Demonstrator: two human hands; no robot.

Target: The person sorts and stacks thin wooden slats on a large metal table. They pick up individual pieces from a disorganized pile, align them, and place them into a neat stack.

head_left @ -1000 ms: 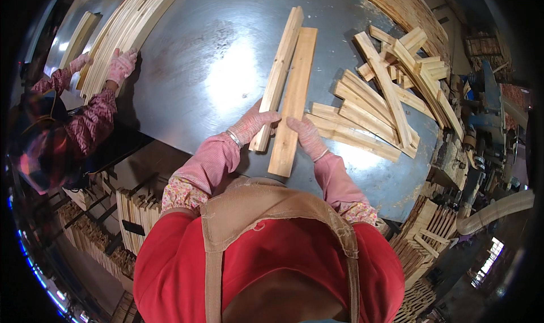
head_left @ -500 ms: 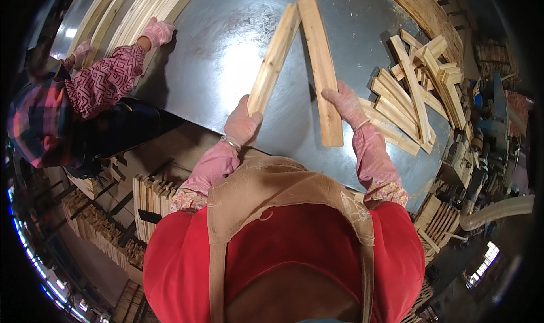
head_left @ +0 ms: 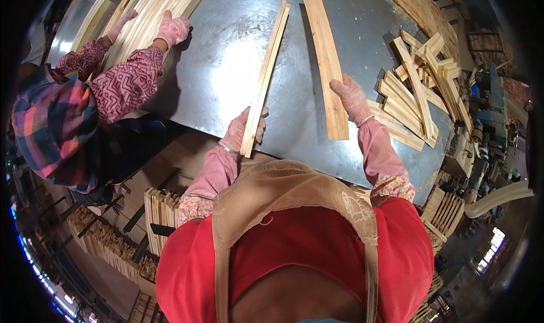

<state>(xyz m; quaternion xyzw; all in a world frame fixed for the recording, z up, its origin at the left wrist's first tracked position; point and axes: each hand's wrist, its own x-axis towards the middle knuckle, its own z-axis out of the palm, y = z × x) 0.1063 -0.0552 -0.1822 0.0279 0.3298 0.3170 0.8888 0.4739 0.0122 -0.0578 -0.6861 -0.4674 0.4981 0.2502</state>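
Observation:
In a pale glove, my left hand (head_left: 238, 133) grips the near end of a narrow wooden strip (head_left: 264, 79). The strip is turned edge-up, showing a lengthwise groove or step, and points away from me over the table. My right hand (head_left: 351, 99), also gloved, is closed on the right edge of a flat wooden board (head_left: 327, 68) with its broad face up. A gap lies between the two pieces, which lean toward each other at the far end. Beneath both is a shiny metal tabletop (head_left: 221, 34).
A loose heap of wooden strips (head_left: 416, 90) lies at the table's right. At the far left, a co-worker's gloved hand (head_left: 173, 28) rests on a row of long strips (head_left: 133, 36). Stacked wood (head_left: 156, 215) stands below the table at left; a ribbed hose (head_left: 498, 198) curves at right.
My left hand has rolled its strip from broad face to edge, and the far ends have moved apart. The right board has shifted slightly right. The co-worker's hands moved right and farther along the strips.

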